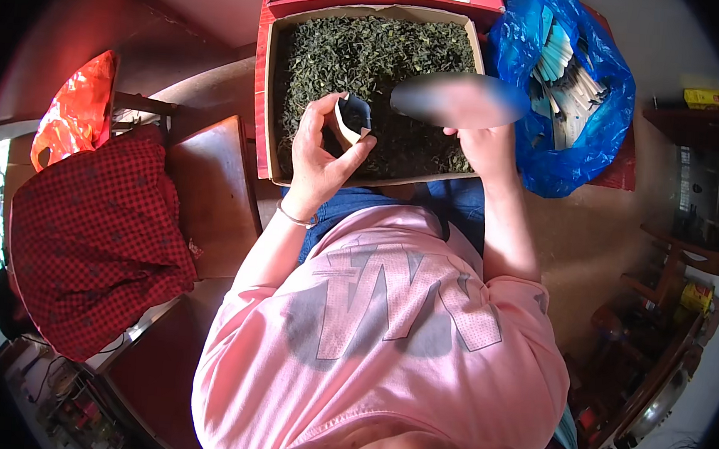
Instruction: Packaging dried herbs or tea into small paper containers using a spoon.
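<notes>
A shallow cardboard box (pixel 478 45) full of loose dried leaves (pixel 352 55), which look like tea, lies before me. Over its lower left part, my left hand (pixel 321 150) grips a small paper packet (pixel 349 123) between thumb and fingers, its mouth facing up and its inside dark. My right hand (pixel 481 136) is above the box's right side, with the fingers covered by a blurred patch, so whether they hold anything is hidden. Right of the box, a blue plastic bag (pixel 612 139) holds many flat paper pieces (pixel 572 95), some light green, some cream.
A red box (pixel 381 4) with a pale inside stands beyond the leaves. To the left are a wooden stool or chair seat (pixel 211 195), a red checked cloth (pixel 102 244) and a red plastic bag (pixel 76 111). Wooden furniture (pixel 655 370) stands at the right.
</notes>
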Motion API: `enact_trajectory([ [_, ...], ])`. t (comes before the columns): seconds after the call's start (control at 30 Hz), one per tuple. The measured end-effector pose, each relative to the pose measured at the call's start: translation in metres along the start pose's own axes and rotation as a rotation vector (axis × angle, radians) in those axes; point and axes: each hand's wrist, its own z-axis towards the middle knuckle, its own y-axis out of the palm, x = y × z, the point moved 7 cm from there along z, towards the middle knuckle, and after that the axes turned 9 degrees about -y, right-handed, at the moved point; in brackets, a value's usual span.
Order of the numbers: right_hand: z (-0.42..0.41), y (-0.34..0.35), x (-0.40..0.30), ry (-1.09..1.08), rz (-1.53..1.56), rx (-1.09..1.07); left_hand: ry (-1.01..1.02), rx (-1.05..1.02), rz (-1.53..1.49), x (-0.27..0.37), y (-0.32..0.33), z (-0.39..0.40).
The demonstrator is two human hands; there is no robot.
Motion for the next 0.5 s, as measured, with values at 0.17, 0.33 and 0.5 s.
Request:
enact_trajectory([
  [0.17, -0.003, 0.003, -0.048, -0.195, 0.049, 0.021, 0.066, 0.013, 0.035, 0.006, -0.001, 0.000],
  [0.33, -0.006, 0.020, -0.078, -0.514, -0.186, -0.155, 0.072, 0.014, 0.016, 0.006, 0.001, 0.001],
  [0.5, -0.010, 0.026, -0.089, -0.676, -0.268, -0.139, 0.055, 0.010, -0.037, 0.004, 0.001, 0.001],
])
